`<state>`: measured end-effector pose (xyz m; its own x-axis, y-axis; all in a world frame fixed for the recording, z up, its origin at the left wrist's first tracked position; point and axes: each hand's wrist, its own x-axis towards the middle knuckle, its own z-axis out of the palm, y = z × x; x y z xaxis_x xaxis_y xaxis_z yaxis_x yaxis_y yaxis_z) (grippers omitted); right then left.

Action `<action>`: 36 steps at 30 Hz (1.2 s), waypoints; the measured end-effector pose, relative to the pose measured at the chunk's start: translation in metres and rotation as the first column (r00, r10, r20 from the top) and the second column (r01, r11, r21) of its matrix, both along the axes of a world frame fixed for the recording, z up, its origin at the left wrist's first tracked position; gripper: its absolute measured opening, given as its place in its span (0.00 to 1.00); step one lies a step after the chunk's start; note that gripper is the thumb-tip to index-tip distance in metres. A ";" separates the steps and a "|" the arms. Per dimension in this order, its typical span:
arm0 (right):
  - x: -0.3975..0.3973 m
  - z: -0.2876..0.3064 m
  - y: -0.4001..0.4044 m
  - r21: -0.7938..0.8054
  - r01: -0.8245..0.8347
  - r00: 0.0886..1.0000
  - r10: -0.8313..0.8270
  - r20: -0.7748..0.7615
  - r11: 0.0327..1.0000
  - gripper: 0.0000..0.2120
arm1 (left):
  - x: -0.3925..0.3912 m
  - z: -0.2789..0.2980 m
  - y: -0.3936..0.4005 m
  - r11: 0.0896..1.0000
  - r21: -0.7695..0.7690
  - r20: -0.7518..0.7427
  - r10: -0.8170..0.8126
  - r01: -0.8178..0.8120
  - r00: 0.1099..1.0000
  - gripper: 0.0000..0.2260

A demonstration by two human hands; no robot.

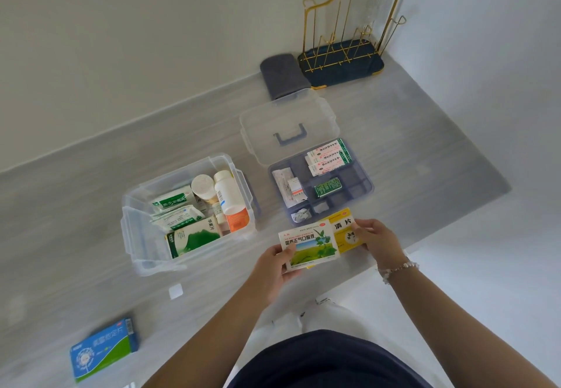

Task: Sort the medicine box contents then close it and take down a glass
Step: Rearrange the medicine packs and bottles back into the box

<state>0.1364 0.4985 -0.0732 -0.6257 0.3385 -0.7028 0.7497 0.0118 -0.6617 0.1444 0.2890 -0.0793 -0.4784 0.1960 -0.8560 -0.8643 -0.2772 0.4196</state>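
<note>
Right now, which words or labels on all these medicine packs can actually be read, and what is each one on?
"藿香正气口服液": white and green box, held by left hand.
"清片": yellow box, held by right hand; the rest is covered.
"华素片": green box in clear bin.
Blue box, red-and-white packs, bottles: print too blurred.

Box tub (142, 236) left on counter (425, 145), divider tray (361, 186) right of it, lid (288, 123) behind tray, towel (280, 76) and rack (343, 60) farther back, 2 cartons (315, 243) held in front.
</note>
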 end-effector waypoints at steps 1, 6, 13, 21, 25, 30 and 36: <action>0.002 0.001 -0.001 -0.066 0.034 0.999 -0.033 0.016 0.997 0.05 | 0.001 0.001 -0.001 1.000 -0.004 -0.007 -0.018 0.018 1.000 0.10; 0.012 0.009 0.000 -0.236 0.180 0.983 -0.185 0.000 0.955 0.09 | 0.001 0.015 -0.004 0.995 -0.034 -0.079 -0.099 0.096 0.992 0.11; 0.009 0.045 0.003 -0.264 0.165 0.964 -0.212 -0.161 0.950 0.05 | -0.014 0.059 -0.013 0.997 -0.016 -0.223 -0.080 0.078 0.972 0.14; -0.022 0.077 -0.035 -0.320 0.123 0.931 -0.221 -0.292 0.939 0.10 | -0.036 0.104 -0.071 0.984 0.083 -0.389 0.179 -0.159 0.904 0.10; -0.035 0.085 -0.065 -0.365 0.053 0.929 -0.180 -0.324 0.929 0.11 | -0.033 0.112 -0.114 0.948 0.099 -0.431 0.315 -0.302 0.846 0.11; -0.050 0.093 -0.112 -0.343 -0.113 0.939 -0.012 -0.343 0.933 0.14 | -0.018 0.111 -0.168 0.885 0.037 -0.403 0.437 -0.463 0.804 0.15; -0.058 0.089 -0.172 -0.228 -0.300 0.907 0.203 -0.369 0.926 0.17 | 0.000 0.102 -0.220 0.801 -0.004 -0.392 0.550 -0.599 0.738 0.11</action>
